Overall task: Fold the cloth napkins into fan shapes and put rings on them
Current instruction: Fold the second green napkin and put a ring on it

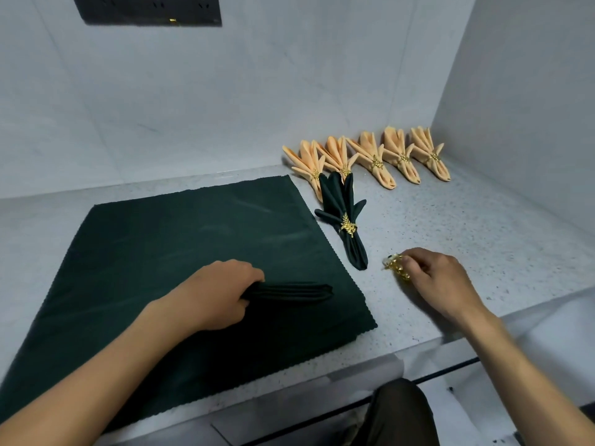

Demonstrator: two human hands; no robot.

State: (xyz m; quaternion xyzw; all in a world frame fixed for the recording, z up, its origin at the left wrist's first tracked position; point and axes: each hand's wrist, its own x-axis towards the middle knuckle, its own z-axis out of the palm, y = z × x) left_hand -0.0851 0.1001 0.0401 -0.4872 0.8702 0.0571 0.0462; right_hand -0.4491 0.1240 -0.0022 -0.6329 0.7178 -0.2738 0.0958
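Observation:
My left hand point(214, 292) grips one end of a dark green napkin pleated into a narrow strip point(294, 291); the strip lies on a flat dark green cloth point(161, 246) spread over the counter. To the right, my right hand point(434, 278) pinches a gold leaf-shaped napkin ring point(396, 267) against the counter. Between the hands lies a finished dark green fan napkin point(344, 220) with a gold ring round it.
Several orange fan napkins point(370, 159) with gold rings stand in a row by the back wall. The speckled grey counter point(467, 230) meets a wall on the right. Its front edge runs near my knee point(402, 410).

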